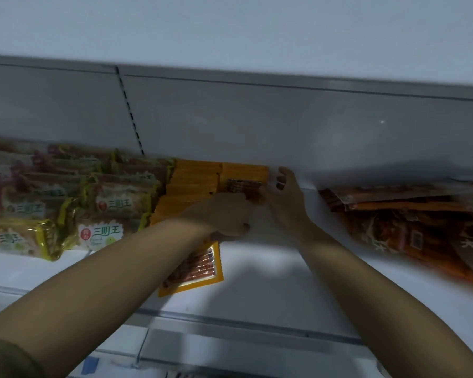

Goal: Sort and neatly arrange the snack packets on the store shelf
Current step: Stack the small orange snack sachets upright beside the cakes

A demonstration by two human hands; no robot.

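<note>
Yellow-orange snack packets (191, 184) are stacked overlapping in a row at the shelf's (257, 282) back; one more (200, 271) is laid flat nearer the front. Green-edged packets (66, 197) are piled at left, while red-orange ones (410, 222) are heaped loosely at right.

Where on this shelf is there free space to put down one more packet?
Bare shelf lies between the yellow packets and the orange bags, in front of the right hand. The green-edged packets crowd the left.

A pale grey metal back panel (257, 118) carries a dark slotted upright strip (129, 110); a small blue label (90, 365) sits below the shelf edge.
</note>
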